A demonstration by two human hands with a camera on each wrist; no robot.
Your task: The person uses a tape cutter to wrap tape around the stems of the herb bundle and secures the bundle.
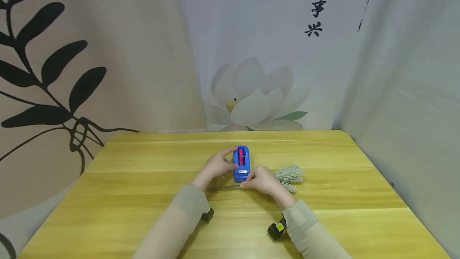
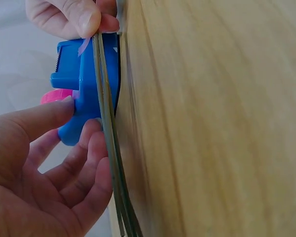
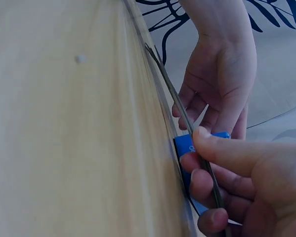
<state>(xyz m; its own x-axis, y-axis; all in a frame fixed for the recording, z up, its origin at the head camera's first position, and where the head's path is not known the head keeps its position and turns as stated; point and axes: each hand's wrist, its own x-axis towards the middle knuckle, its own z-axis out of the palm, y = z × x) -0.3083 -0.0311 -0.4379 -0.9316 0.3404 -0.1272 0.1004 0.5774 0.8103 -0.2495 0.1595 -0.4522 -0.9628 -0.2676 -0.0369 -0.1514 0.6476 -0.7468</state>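
A blue tape dispenser (image 1: 242, 176) with a pink roll (image 1: 241, 156) lies on the wooden table. My left hand (image 1: 217, 164) grips it from the left, with thumb and fingers on its sides. My right hand (image 1: 264, 180) pinches a bundle of thin stems (image 2: 104, 94) just in front of the dispenser. Pale green, fluffy sprig heads (image 1: 289, 175) stick out to the right behind that hand. In the left wrist view, a short bit of purple tape (image 2: 83, 47) shows beside the stems near the right fingertips. The stems' bare ends point left, under my left wrist.
The wooden table (image 1: 143, 207) reaches away to a printed curtain (image 1: 151, 71) behind it, with another curtain along the right side. A dark wrist camera (image 1: 276, 229) hangs below the right cuff, and another one (image 1: 207, 215) below the left cuff.
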